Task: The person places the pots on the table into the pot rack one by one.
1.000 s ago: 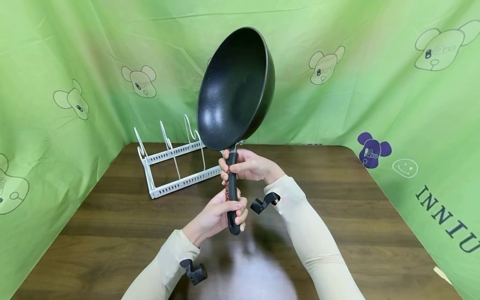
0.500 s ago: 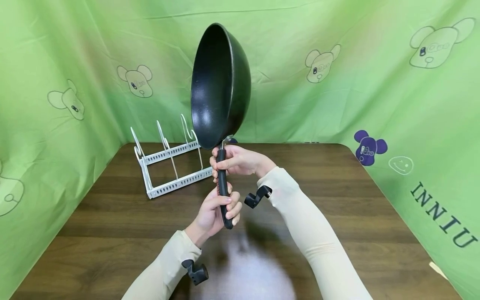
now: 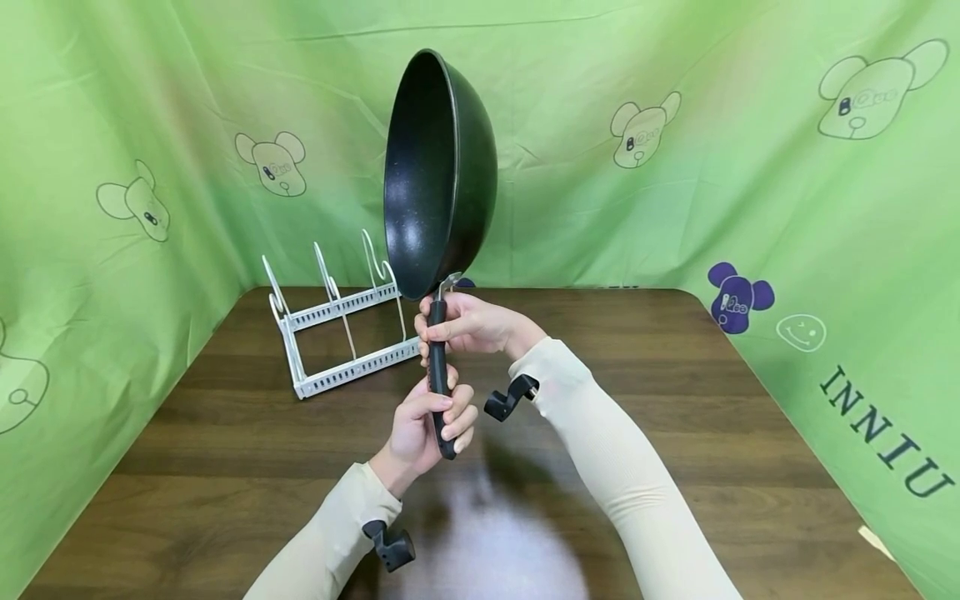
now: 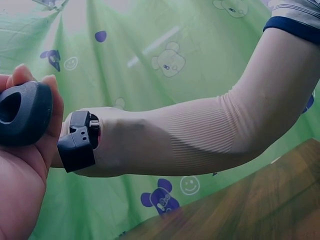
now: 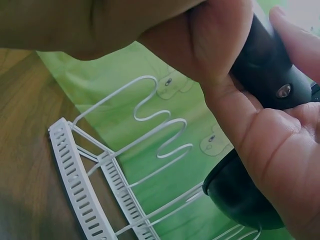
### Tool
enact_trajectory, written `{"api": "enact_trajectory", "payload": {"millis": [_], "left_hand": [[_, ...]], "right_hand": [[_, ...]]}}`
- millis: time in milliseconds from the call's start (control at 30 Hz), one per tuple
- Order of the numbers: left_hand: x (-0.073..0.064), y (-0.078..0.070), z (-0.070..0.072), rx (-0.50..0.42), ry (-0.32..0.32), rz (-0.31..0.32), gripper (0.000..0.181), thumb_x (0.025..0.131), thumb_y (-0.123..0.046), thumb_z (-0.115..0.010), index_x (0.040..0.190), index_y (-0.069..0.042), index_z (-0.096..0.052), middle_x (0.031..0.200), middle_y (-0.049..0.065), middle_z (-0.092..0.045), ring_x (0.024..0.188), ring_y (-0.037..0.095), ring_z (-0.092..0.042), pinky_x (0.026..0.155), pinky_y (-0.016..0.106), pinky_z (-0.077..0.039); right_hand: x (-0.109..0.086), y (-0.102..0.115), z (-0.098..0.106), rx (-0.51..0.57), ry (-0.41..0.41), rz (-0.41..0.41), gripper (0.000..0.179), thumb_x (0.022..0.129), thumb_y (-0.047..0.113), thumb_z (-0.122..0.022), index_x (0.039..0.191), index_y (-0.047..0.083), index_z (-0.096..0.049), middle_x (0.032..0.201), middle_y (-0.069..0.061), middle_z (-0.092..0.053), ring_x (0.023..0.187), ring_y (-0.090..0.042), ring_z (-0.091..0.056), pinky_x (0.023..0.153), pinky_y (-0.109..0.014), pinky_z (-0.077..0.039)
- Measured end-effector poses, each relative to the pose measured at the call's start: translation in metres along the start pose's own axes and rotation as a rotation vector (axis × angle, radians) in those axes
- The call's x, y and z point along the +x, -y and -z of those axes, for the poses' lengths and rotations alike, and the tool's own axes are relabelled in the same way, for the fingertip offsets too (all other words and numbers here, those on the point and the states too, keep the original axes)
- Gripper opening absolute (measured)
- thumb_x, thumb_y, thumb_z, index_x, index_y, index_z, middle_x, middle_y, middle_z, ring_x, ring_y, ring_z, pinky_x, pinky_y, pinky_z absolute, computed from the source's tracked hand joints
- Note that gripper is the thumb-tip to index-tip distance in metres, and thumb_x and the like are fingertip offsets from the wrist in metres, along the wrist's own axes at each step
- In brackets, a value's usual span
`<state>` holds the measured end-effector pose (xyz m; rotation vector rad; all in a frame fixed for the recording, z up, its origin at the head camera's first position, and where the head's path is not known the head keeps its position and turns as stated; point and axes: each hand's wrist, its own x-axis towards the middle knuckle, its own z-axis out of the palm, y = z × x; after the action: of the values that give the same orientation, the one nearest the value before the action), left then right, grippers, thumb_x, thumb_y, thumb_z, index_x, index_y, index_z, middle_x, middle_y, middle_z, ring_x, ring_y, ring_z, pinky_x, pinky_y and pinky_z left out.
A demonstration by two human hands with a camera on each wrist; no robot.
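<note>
A black wok [image 3: 472, 167] is held upright above the table, its hollow side facing left and its black handle [image 3: 438, 358] pointing down. My right hand [image 3: 480, 325] grips the handle's upper part, just below the metal bracket. Lower down, my left hand [image 3: 427, 421] has its fingers curled round the handle's end. In the left wrist view the handle's end with its hanging hole [image 4: 37, 112] rests against the palm. A white wire pan rack [image 3: 360, 364] stands on the table behind and left of the hands; the wok's lower rim overlaps its right end in the head view.
The brown wooden table [image 3: 637, 450] spreads around the hands. Green printed curtains [image 3: 585, 208] enclose it at the back and sides. Black camera mounts [image 3: 390, 546] sit on both wrists. A small pale strip [image 3: 875, 542] lies at the table's right edge.
The wok has turned about its handle, so its hollow now faces left and more of its outer side shows. Both hands and the wok have shifted slightly left, keeping their grip.
</note>
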<state>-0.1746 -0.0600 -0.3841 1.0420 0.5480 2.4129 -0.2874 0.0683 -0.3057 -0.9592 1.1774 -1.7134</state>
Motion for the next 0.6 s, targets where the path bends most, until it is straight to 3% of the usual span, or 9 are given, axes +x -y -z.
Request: {"api": "enact_trajectory", "payload": {"millis": [367,500,600], "left_hand": [[-0.003,0.008,0.006,-0.099,0.026,-0.073,0.013,0.090,-0.002,-0.045,0.100,-0.011,-0.045,0.068,0.000,-0.030,0.053,0.011,-0.030,0.053,0.018,-0.048],[-0.006,0.011,0.009,-0.102,0.015,-0.085,0.016,0.089,-0.002,-0.043,0.102,-0.010,-0.046,0.068,0.000,-0.031,0.053,0.011,-0.029,0.053,0.018,-0.047],[-0.009,0.013,0.010,-0.107,0.011,-0.094,0.017,0.088,-0.001,-0.043,0.102,-0.010,-0.047,0.067,0.000,-0.031,0.052,0.011,-0.029,0.053,0.018,-0.047]], "right_hand": [[0.006,-0.006,0.000,0.011,-0.014,-0.022,0.036,0.088,0.012,-0.076,0.099,0.008,-0.043,0.085,-0.006,-0.060,0.081,-0.021,-0.067,0.080,-0.037,-0.058],[0.007,-0.011,-0.002,-0.002,-0.029,-0.026,0.020,0.094,-0.002,-0.059,0.098,0.008,-0.042,0.083,-0.004,-0.060,0.080,-0.020,-0.064,0.080,-0.037,-0.057],[0.008,-0.014,-0.003,-0.015,-0.044,-0.036,0.018,0.093,-0.011,-0.044,0.098,0.007,-0.042,0.082,-0.004,-0.060,0.080,-0.019,-0.063,0.080,-0.037,-0.057]]}}
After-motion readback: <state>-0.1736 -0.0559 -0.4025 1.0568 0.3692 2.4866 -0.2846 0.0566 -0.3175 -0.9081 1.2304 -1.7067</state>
